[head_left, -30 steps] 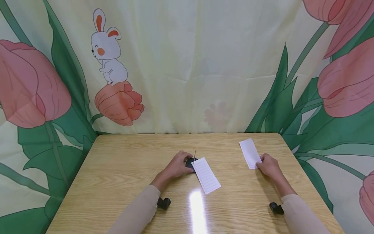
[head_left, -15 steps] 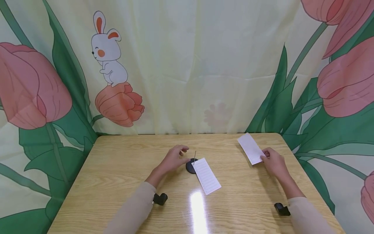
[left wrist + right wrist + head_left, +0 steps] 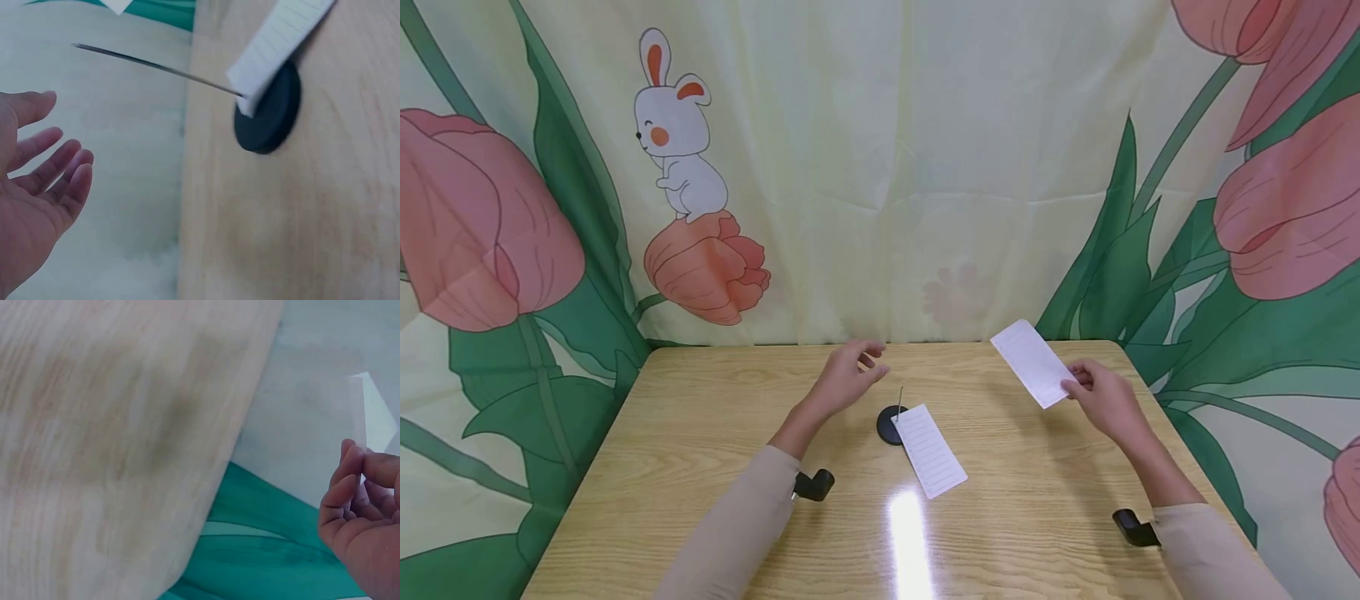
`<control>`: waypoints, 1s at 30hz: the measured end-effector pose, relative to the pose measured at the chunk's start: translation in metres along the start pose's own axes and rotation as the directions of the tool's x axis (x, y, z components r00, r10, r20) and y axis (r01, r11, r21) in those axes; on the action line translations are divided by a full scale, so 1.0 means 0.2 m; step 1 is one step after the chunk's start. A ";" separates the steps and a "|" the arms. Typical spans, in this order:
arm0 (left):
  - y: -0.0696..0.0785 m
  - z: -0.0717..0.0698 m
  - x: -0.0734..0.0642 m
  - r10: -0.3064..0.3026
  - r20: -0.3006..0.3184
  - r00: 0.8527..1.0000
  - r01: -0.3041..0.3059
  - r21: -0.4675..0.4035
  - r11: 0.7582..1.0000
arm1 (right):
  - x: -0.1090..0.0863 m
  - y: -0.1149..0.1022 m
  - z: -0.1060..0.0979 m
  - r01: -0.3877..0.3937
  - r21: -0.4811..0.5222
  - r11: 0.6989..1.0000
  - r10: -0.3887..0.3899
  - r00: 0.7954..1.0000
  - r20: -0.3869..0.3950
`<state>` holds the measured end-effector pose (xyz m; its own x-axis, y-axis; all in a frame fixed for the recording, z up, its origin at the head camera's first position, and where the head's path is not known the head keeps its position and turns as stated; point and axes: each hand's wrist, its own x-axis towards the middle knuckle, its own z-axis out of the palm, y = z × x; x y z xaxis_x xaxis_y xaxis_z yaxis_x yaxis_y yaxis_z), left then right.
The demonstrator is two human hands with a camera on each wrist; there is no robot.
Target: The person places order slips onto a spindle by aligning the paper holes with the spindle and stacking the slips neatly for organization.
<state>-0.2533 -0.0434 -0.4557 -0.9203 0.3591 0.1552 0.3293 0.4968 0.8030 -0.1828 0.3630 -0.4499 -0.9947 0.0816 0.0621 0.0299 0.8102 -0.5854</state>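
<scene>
A receipt spike with a round black base [image 3: 888,426] and a thin upright metal needle [image 3: 156,66] stands mid-table. One lined white paper slip [image 3: 932,454] is pierced near its corner by the needle and lies low over the base, sloping toward the near right. My left hand [image 3: 842,379] hovers behind and left of the spike, fingers loosely spread, holding nothing. At the right, my right hand [image 3: 1101,400] pinches a second white slip [image 3: 1032,363] by its near corner between thumb and fingers, raised above the table. In the right wrist view that slip [image 3: 375,415] shows nearly edge-on.
The wooden table [image 3: 737,392] ends at a curtain [image 3: 835,208] printed with tulips and a rabbit. A bright light reflection lies on the near tabletop. Black camera mounts [image 3: 814,485] sit at both wrists.
My left hand has let go of the spike base and moved up and back from it. My right hand has lifted its paper slip off the table, slightly leftward.
</scene>
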 end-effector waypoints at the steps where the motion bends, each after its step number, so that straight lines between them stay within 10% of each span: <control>1: 0.01 -0.01 0.00 0.000 -0.004 1.000 0.000 -0.005 1.000 | 0.00 -0.02 -0.01 0.008 0.001 1.000 -0.008 1.000 0.004; 30: 0.31 0.01 0.09 0.106 -0.022 0.994 -0.108 -0.103 0.989 | -0.04 -0.47 -0.04 0.223 0.069 0.972 -0.230 0.968 0.105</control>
<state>-0.2491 -0.0057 -0.4046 -0.8847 0.3923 0.2519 0.4028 0.3710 0.8368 -0.1771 0.2909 -0.3891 -0.9796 -0.1684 0.1094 -0.1999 0.7661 -0.6109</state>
